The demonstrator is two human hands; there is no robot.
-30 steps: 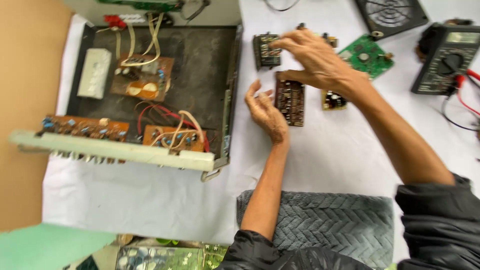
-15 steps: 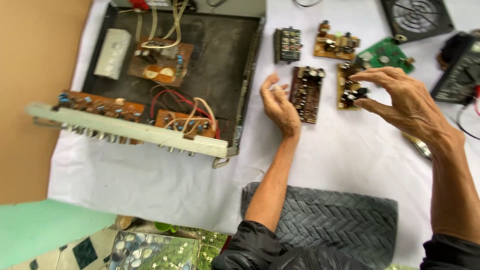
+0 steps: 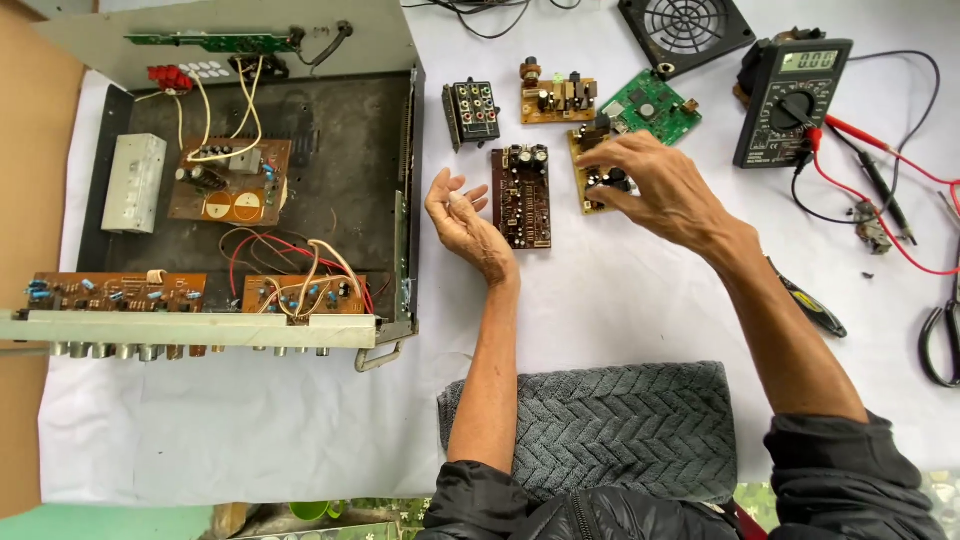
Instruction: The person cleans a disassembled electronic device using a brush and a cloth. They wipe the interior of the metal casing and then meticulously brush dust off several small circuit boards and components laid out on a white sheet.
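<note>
My right hand (image 3: 655, 185) rests its fingers on a small brown circuit board with black capacitors (image 3: 597, 175) that lies on the white cloth. My left hand (image 3: 465, 220) lies palm up and holds nothing, just left of a long dark brown circuit board (image 3: 522, 197). Beyond these lie a black connector block (image 3: 472, 112), a tan board (image 3: 556, 97) and a green board (image 3: 652, 107). The opened metal amplifier chassis (image 3: 330, 190) with wired boards inside sits to the left of my left hand.
A black multimeter (image 3: 792, 88) with red and black leads sits at the right, a black fan grille (image 3: 685, 30) at the top. A screwdriver (image 3: 812, 305) and scissors (image 3: 940, 340) lie at the right. A grey knitted cloth (image 3: 610, 430) lies near me.
My right hand has drawn back from the far boards onto the small brown board with capacitors. My left hand has turned palm up beside the long board. The camera view has shifted.
</note>
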